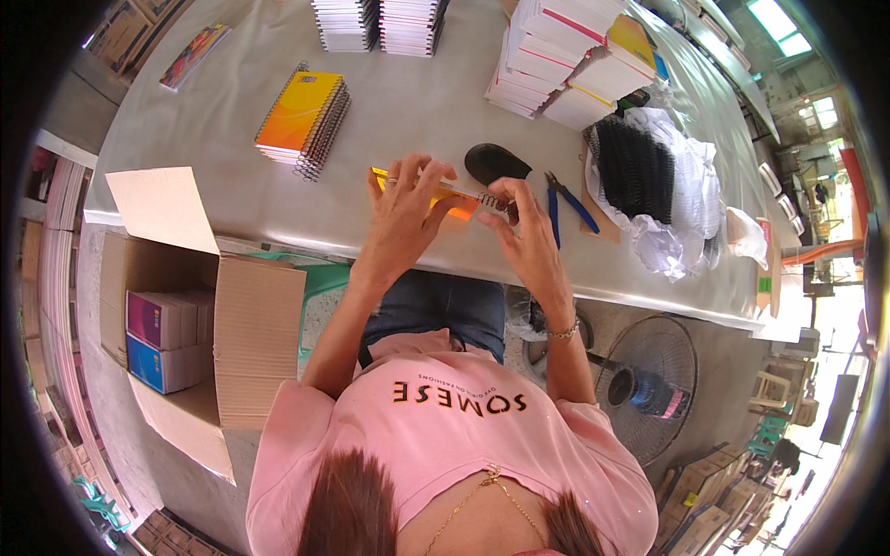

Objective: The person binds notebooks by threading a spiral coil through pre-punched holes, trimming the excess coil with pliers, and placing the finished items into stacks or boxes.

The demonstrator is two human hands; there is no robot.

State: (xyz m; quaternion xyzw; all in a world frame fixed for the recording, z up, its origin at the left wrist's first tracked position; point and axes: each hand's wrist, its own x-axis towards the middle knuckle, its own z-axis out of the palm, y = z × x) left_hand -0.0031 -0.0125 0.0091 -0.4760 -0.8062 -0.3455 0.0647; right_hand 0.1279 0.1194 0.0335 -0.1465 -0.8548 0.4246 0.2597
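Note:
Near the table's front edge I have a small yellow-orange spiral notebook [461, 211] between my hands, tilted with its bound edge up. My left hand [406, 206] is closed around its left part, fingers over the top edge. At the other end, the fingers of my right hand [527, 232] are pinched at the metal coil [489, 200], whose end sticks out past the pages. Just beyond my right hand lies a black rounded object [496, 165]. Pliers with blue handles [567, 206] rest to its right.
A stack of orange spiral notebooks [304, 120] sits at the far left. Page stacks [556, 56] stand at the back right, near black coils [635, 167] on white wrapping. An open carton [260, 343] with boxed books is at my left; a fan [646, 389] at my right.

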